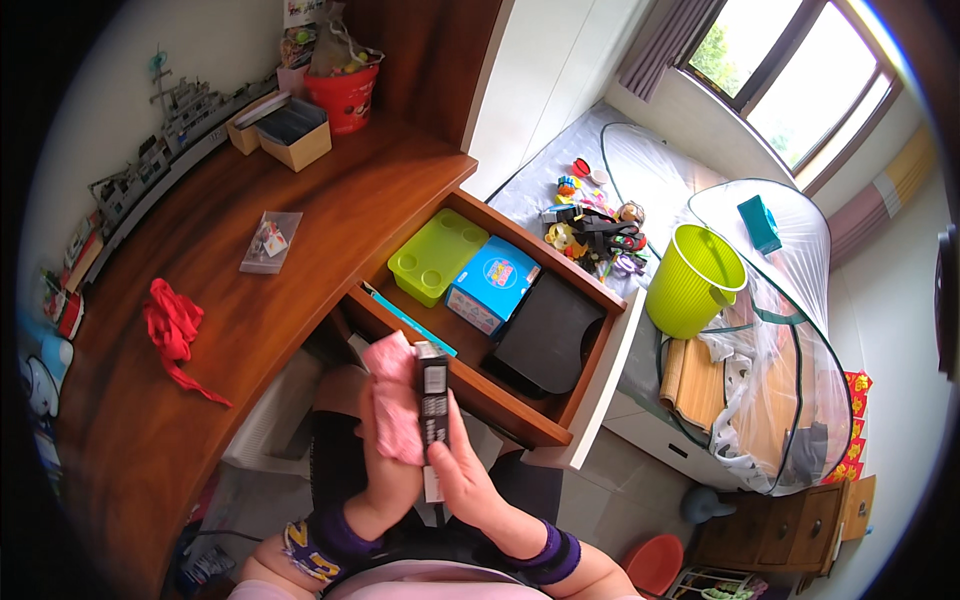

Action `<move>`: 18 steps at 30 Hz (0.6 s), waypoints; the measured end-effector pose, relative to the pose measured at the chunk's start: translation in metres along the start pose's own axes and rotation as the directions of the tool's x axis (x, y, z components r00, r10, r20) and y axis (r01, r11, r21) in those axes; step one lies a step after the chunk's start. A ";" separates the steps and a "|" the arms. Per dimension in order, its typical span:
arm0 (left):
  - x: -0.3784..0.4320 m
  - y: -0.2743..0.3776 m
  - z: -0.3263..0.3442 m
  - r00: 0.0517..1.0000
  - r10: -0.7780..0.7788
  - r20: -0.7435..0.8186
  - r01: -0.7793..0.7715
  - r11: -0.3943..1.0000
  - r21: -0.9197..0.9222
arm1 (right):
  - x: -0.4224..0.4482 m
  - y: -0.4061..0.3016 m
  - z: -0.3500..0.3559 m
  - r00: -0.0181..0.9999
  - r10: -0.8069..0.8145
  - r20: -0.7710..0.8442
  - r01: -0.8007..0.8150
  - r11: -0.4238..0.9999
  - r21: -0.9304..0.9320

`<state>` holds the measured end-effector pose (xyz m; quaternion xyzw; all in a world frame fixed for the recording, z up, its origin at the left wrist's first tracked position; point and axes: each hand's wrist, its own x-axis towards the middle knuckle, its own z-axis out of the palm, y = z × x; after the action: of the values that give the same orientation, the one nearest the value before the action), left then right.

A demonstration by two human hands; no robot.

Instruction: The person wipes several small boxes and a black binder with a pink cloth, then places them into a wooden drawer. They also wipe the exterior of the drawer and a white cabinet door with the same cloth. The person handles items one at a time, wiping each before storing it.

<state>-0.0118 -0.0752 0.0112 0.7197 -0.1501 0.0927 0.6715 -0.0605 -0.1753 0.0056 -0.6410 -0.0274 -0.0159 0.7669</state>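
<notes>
My left hand (385, 484) is wrapped around a folded pink cloth (397, 420). In my right hand (469, 476) is a narrow black box (434, 401) with white print, standing upright against the cloth. Both are in front of the open wooden drawer (517, 416). Inside the drawer lie a green plastic box (439, 251), a blue printed carton (491, 281) and a black flat case (550, 330). A thin turquoise strip (409, 319) rests along the drawer's near side.
On the wooden desk (225, 315) lie a red cloth (174, 326) and a small clear zip bag (271, 241). A model warship (180, 112), card boxes (296, 154) and a red bucket (345, 97) line the back. Toys (600, 232) and a green bin (686, 292) are on the bed.
</notes>
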 end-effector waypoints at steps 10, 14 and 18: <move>-0.030 -0.014 -0.004 0.959 0.081 0.272 -0.083 0.997 -0.002 | 0.002 0.011 -0.015 0.958 0.279 -0.061 -0.225 0.870 0.440; -0.006 -0.014 -0.009 0.978 -0.013 0.211 0.035 0.995 -0.098 | -0.006 -0.003 -0.012 0.910 0.414 0.016 -0.396 0.859 0.324; 0.016 -0.019 -0.013 0.987 -0.013 0.162 0.038 0.987 -0.154 | -0.012 -0.012 -0.004 0.939 0.334 0.079 -0.340 0.871 0.355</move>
<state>0.0107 -0.0627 -0.0004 0.6716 -0.2013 0.0136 0.7129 -0.0731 -0.1811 0.0162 -0.4832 0.0762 0.1281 0.8627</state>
